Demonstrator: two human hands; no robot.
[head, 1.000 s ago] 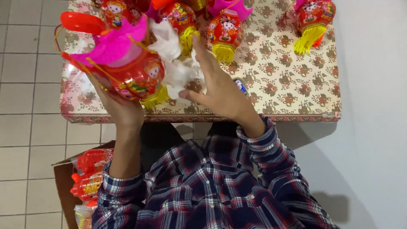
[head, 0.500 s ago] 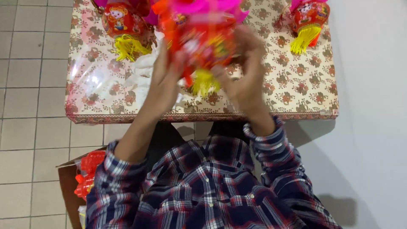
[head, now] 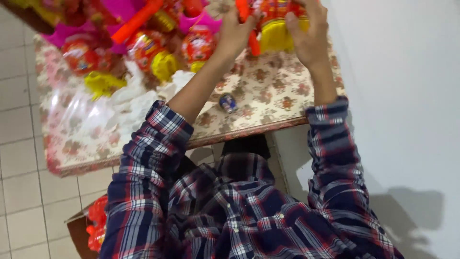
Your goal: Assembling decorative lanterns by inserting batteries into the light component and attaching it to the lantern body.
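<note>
Just floral-clothed table (head: 268,96), tiled floor (head: 19,192), white wall (head: 407,96).

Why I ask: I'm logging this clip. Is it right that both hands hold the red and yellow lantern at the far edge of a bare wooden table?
Not quite. In the head view, the left hand and right hand do hold the red and yellow lantern, but the table is covered by a floral-patterned cloth, not bare wood.

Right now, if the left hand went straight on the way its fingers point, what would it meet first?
The left hand points up and away, already touching the red and yellow lantern that the right hand also holds. So the lantern comes first; what lies beyond is cut off by the picture's edge.
</note>
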